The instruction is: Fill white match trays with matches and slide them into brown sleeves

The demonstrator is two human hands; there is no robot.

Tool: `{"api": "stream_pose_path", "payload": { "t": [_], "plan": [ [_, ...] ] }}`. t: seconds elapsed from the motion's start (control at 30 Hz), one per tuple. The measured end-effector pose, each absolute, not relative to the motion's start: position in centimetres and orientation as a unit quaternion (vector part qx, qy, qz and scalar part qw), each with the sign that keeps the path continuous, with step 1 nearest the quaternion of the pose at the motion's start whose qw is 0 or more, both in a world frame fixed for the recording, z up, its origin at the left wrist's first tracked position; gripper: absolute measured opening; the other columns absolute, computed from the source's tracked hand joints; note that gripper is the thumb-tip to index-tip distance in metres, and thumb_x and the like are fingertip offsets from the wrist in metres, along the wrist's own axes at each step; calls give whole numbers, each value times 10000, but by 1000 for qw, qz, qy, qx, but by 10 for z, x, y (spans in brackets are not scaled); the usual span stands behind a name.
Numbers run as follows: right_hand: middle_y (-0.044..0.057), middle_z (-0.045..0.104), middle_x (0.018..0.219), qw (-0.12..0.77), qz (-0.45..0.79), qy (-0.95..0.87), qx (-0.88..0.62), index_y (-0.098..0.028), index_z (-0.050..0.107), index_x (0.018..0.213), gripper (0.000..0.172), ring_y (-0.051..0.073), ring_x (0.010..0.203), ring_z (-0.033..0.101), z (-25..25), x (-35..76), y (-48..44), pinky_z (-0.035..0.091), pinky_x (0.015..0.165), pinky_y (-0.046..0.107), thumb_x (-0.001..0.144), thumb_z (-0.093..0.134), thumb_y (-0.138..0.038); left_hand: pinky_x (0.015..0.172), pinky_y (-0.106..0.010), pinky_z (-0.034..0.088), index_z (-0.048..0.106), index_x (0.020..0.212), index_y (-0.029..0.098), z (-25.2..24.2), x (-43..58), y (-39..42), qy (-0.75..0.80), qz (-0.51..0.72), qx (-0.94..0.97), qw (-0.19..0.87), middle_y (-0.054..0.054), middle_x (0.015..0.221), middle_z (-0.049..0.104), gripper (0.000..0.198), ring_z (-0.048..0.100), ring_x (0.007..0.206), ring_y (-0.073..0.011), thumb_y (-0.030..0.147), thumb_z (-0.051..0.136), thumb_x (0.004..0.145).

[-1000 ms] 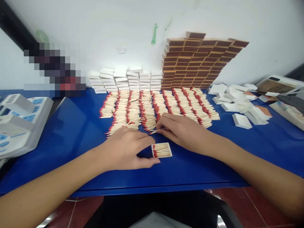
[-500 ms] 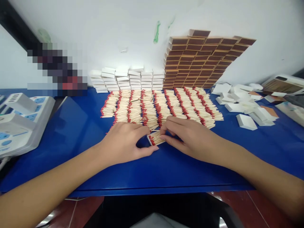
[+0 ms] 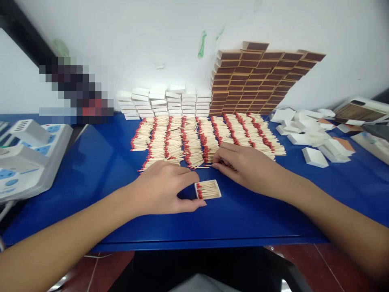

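A small white matchbox tray (image 3: 219,190) holding red-tipped matches lies on the blue table. My left hand (image 3: 165,188) rests at its left end, with the thumb along the front corner and the bent fingers at the back corner. Farther back and to the right, my right hand (image 3: 243,164) has its fingers curled together at the near edge of the spread matches (image 3: 191,142). Matchsticks show dimly between its thumb and fingers; how many is hidden. The matches lie in several rows with red heads lined up.
White trays (image 3: 158,103) are stacked against the wall, beside a tall stack of brown-sided matchboxes (image 3: 249,81). Loose white trays (image 3: 316,157) lie heaped at the right. A power strip (image 3: 57,162) with plugs stands at the left. The table's front edge (image 3: 212,243) runs nearest me.
My right hand has left the tray and moved back to the edge of the matches. The tray sits slightly nearer me and more of it shows; my left hand stays at its left end.
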State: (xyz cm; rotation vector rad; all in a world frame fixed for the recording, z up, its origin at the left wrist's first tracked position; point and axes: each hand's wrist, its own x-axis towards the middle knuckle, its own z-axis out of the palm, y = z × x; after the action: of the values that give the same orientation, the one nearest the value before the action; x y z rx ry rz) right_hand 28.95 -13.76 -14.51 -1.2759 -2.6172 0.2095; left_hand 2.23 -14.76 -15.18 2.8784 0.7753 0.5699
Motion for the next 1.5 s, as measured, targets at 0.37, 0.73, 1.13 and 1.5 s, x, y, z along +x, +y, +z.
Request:
{"api": "stream_pose_path", "payload": {
  "t": [0.37,0.73,1.13,1.5],
  "plan": [
    [56,661,991,156,90,-888,-422,-200,611,1005,81,202,854,630,-156,268,-140,448,708,324,1042,553,-244,557,-310,380,748,947,179,-153,24,-153,222,197,955,24,39,703,688,316,635,610,-134,494,724,926],
    [58,665,988,161,91,-897,-401,-196,635,1004,112,200,871,638,-158,271,-138,455,733,315,1057,552,-249,555,-308,376,745,943,186,-152,24,-152,226,192,955,24,38,703,689,312,638,614,-136,496,712,934],
    [66,683,1009,97,92,-889,-437,-191,609,1001,109,201,843,669,-148,267,-144,444,676,313,1062,541,-251,582,-291,402,735,948,195,-152,23,-151,237,187,953,22,23,721,717,332,647,618,-130,523,682,947],
    [78,693,992,32,11,-894,-447,-157,600,981,133,200,779,670,-146,263,-147,378,603,320,1070,560,-247,584,-291,413,738,963,184,-151,22,-149,232,195,953,30,29,724,713,314,654,628,-130,496,718,933]
  ]
}}
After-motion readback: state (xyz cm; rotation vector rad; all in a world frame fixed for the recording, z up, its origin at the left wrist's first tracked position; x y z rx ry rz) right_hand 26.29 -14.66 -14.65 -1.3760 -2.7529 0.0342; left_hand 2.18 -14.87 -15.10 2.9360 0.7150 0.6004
